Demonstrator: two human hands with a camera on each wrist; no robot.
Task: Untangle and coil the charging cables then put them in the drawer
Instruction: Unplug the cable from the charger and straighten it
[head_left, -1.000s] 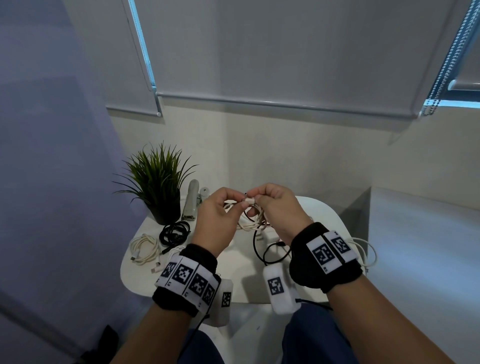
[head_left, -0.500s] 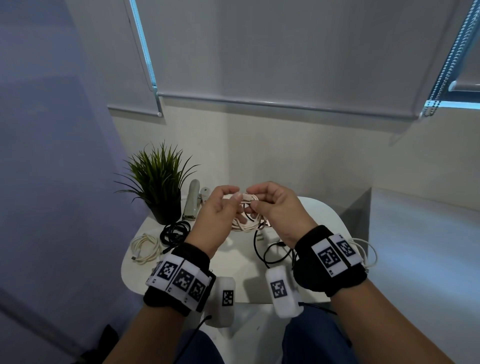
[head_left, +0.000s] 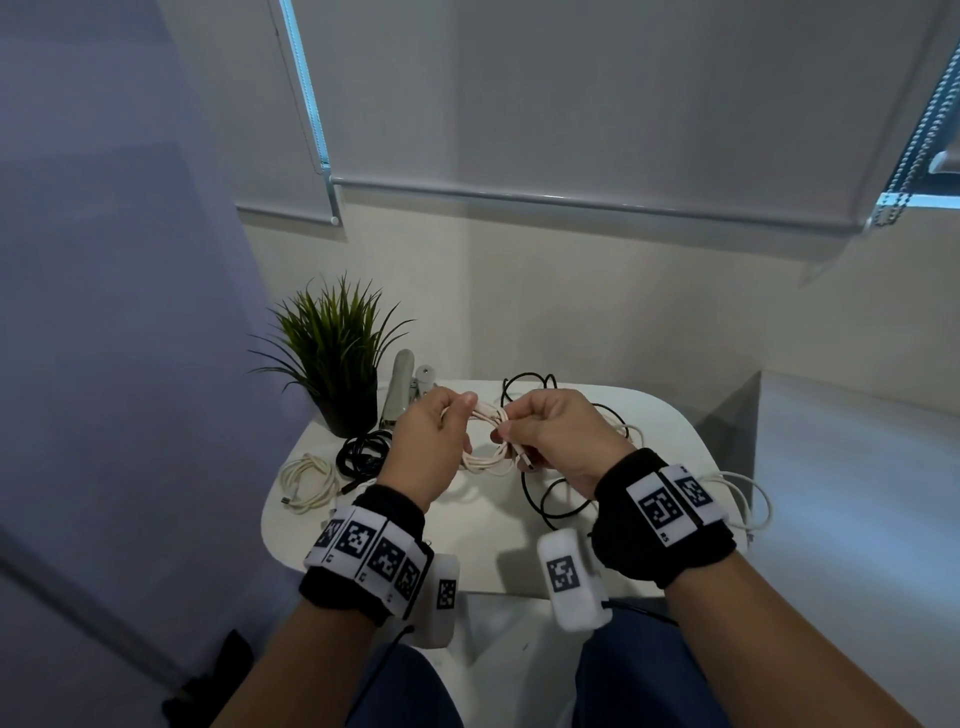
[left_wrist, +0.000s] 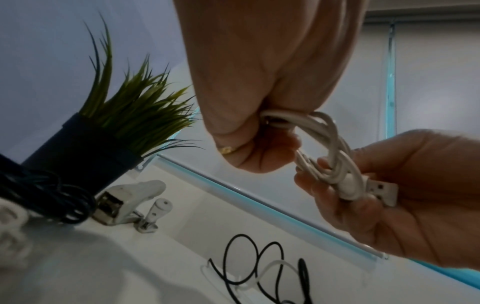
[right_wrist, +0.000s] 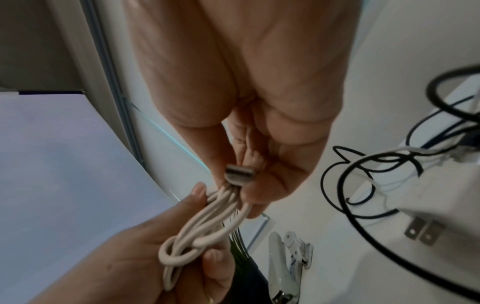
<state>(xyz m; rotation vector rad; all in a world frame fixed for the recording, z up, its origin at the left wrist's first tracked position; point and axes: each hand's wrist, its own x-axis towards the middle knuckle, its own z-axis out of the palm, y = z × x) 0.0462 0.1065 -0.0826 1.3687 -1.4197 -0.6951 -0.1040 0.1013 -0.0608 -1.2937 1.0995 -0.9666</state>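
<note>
A coiled white charging cable (head_left: 485, 447) hangs between both hands above the small white table (head_left: 493, 551). My left hand (head_left: 465, 428) grips one side of the coil (left_wrist: 322, 144), fingers curled round the loops. My right hand (head_left: 511, 431) pinches the other side, where the cable's end is wrapped round the loops (right_wrist: 207, 224) and the USB plug (right_wrist: 239, 173) sticks out between thumb and fingers. On the table's left lie a coiled white cable (head_left: 309, 483) and a coiled black cable (head_left: 363, 454). No drawer is in view.
A loose black cable (head_left: 550, 501) tangles with a white cable (head_left: 748, 499) on the table's right, near a white charger with prongs (right_wrist: 420, 230). A potted plant (head_left: 337, 364) and a white clip (head_left: 402, 389) stand at the back left. Walls close in behind and on the left.
The hands have drawn apart, from pinching together at one point to holding opposite sides of the white coil. The black cable loops behind them now show.
</note>
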